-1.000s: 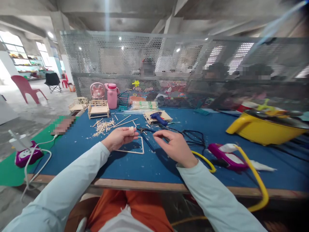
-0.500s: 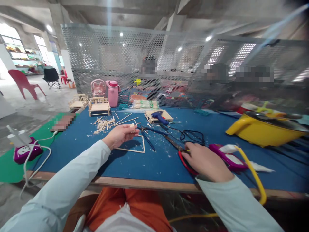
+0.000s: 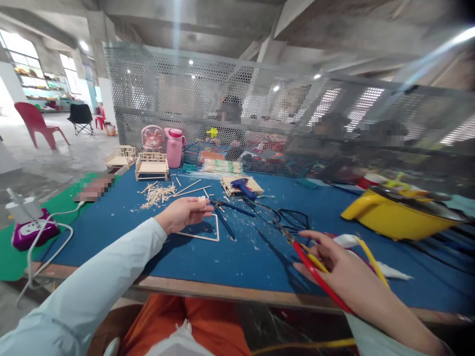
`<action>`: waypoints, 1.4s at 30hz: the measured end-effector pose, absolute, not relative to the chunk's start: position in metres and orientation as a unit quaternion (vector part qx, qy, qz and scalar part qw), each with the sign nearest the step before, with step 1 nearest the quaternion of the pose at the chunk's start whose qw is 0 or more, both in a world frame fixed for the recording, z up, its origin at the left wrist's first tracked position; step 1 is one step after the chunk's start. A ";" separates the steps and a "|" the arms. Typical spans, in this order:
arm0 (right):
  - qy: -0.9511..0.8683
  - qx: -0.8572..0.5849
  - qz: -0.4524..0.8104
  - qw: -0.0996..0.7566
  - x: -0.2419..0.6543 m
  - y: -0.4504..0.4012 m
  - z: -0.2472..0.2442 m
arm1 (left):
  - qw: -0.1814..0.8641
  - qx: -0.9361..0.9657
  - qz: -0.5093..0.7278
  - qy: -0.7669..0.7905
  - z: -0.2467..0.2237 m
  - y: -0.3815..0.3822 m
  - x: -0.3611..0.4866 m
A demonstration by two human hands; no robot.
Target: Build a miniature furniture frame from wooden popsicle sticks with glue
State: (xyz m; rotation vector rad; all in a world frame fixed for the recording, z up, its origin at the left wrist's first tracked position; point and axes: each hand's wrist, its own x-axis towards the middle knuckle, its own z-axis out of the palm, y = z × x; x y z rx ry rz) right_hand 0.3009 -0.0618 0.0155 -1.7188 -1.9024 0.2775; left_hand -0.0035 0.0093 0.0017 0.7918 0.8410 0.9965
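While both hands are well apart, the left hand (image 3: 187, 213) pinches a small ridged piece of pale wood (image 3: 202, 199) over the blue table (image 3: 189, 264), and the right hand (image 3: 339, 264) grips a metal hand tool (image 3: 307, 260) with red and yellow handles. The left hand partly hides a thin stick frame (image 3: 217, 228); dark-handled pliers (image 3: 224, 222) lie to its right. Farther, a blue glue gun (image 3: 245, 189) rests on slatted woodwork (image 3: 227, 187).

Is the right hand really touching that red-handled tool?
Touching. The head view shows the right hand gripping the red-handled tool, with fingers curled around its handles.
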 end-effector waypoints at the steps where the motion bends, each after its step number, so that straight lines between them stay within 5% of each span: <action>1: -0.710 -0.618 0.111 0.319 0.293 -0.062 0.020 | 0.727 0.353 0.448 0.382 0.002 0.009 -0.004; 7: -0.733 -0.460 0.252 0.433 0.210 -0.014 0.040 | 0.738 0.361 0.440 0.363 -0.003 0.009 -0.003; 13: -0.753 -0.359 0.353 0.423 0.157 0.038 0.029 | 0.736 0.390 0.423 0.356 -0.008 0.010 -0.005; 28: -0.813 -0.294 0.235 0.445 0.155 0.028 -0.004 | 0.751 0.307 0.444 0.380 0.001 0.007 -0.002; 42: -0.768 -0.281 0.350 0.457 0.150 0.029 -0.008 | 0.747 0.342 0.450 0.351 0.001 0.003 0.000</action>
